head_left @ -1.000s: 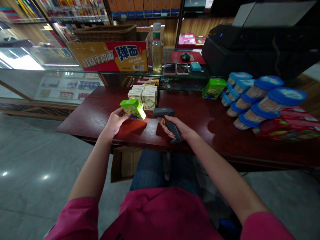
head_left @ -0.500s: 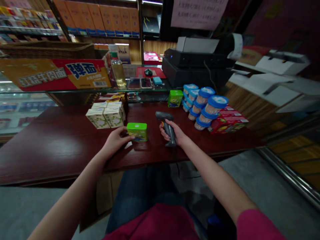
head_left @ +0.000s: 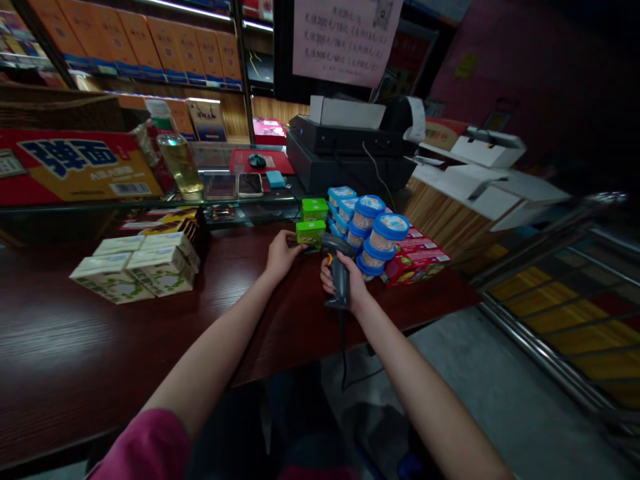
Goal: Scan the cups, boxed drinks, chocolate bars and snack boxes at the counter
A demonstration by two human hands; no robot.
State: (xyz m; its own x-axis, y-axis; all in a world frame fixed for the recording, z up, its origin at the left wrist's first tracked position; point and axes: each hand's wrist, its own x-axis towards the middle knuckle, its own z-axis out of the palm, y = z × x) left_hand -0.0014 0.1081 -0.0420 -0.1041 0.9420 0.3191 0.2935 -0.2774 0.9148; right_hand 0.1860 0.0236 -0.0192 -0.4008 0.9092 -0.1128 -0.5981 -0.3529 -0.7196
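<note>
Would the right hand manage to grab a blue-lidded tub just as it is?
Probably not: the blue-lidded tubs stand close by, but the right hand is wrapped around the scanner and would likely need freeing first.

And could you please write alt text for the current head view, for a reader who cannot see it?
A person's left hand holds a green box in front of a second green box on a dark red counter; the right hand grips a handheld scanner. Blue-lidded tubs are stacked on the right, and white cartons stand on the left.
</note>
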